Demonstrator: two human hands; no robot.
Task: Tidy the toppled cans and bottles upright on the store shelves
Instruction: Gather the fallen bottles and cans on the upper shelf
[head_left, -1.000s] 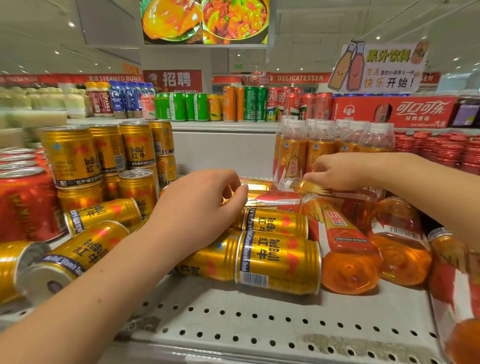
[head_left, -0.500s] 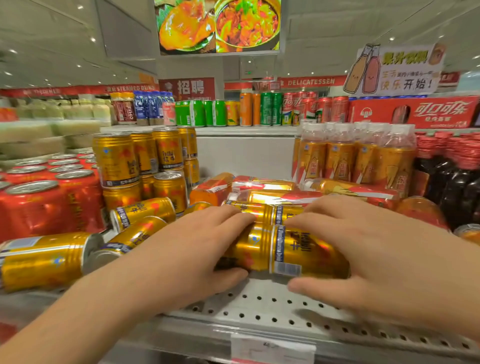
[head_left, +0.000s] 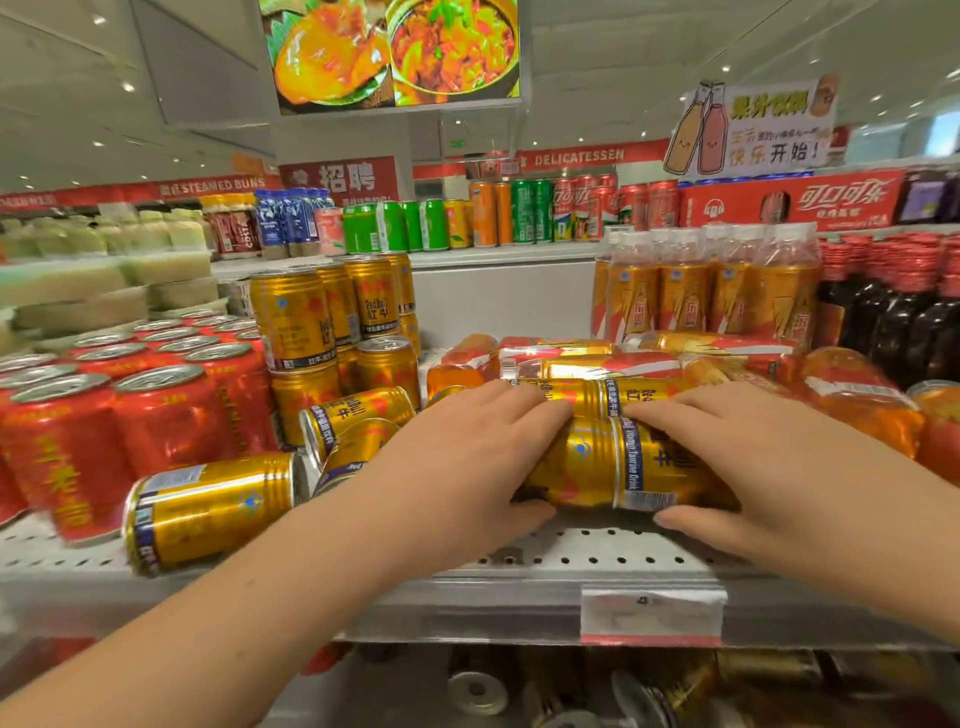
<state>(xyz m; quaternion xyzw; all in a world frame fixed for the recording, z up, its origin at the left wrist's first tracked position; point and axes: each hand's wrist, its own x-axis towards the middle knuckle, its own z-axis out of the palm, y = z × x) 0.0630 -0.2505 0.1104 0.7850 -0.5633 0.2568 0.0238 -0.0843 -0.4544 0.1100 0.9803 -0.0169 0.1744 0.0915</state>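
Two gold cans lie on their sides, end to end, at the front of the shelf (head_left: 597, 558), w/ rims touching: left gold can (head_left: 576, 462) & right gold can (head_left: 657, 480). The left hand (head_left: 457, 467) grips the left gold can. Its fingers (head_left: 519, 410) are pressed together & curled over the top, w/ the thumb hooked round the front side, low by the shelf. The right hand (head_left: 753, 457) grips the right gold can the same way. Its fingers (head_left: 670, 415) lie close together across the top, w/ the thumb low at the front, just below the barcode. The two sets of fingertips sit near each other but apart, either side of the seam btwn the cans.

Just behind is a 2nd pair of toppled cans (head_left: 597, 395), also end to end, right at the fingertips; can't tell if they touch. Behind those, toppled orange bottles (head_left: 597, 366) lie in a heap, w/ another flat bottle (head_left: 857, 410) past the right hand. Upright orange bottles (head_left: 685, 291) stand in a row at the back, w/ dark bottles (head_left: 893, 322) beside them on the right.

Left of the hands, a front toppled can (head_left: 208, 506) lies near the shelf edge, w/ two more tipped cans (head_left: 358, 410) behind it. Stacked gold cans (head_left: 291, 317) stand two high at the back, & red cans (head_left: 171, 415) stand upright further left. A price tag (head_left: 652, 616) is clipped on the shelf edge.
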